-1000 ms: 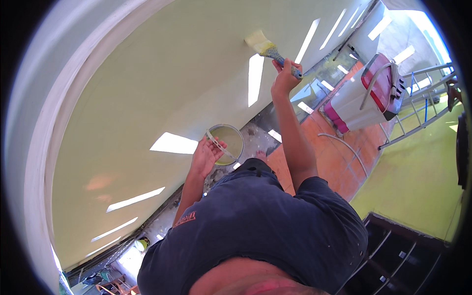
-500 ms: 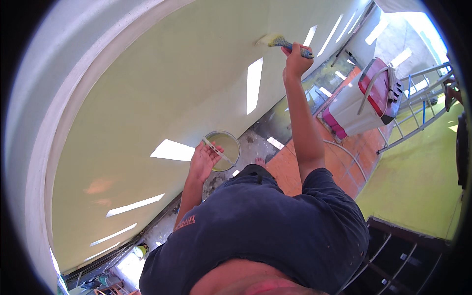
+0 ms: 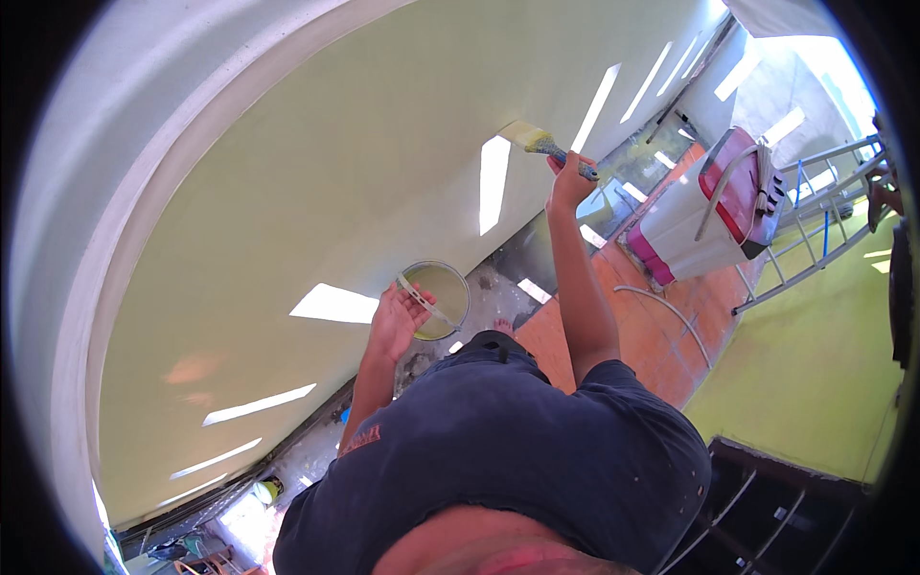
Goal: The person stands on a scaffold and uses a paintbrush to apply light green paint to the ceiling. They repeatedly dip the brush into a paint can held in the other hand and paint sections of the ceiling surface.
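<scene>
My right hand [image 3: 571, 187] grips the handle of a paintbrush [image 3: 540, 143]. The brush's yellowish bristles lie against the pale yellow-green wall [image 3: 316, 192], beside a bright patch of sunlight. Lower down, my left hand [image 3: 388, 324] is curled around the handle [image 3: 429, 303] of a round bucket [image 3: 467, 290]. Yellowish-green paint shows inside the bucket, which hangs close to the wall in front of my body. My left fingertips reach over the bucket's opening.
A white and pink twin-tub washing machine [image 3: 682, 216] stands to the right on orange tiles [image 3: 632, 331], with a grey hose [image 3: 676, 309] on the floor. Behind it leans a metal ladder [image 3: 795, 273]. A curved white arch edge [image 3: 144, 196] borders the wall at left.
My right hand has brought the paintbrush down along the wall, its bristles now by the sunlit patch. The left hand keeps its hold on the bucket's handle, almost unmoved.
</scene>
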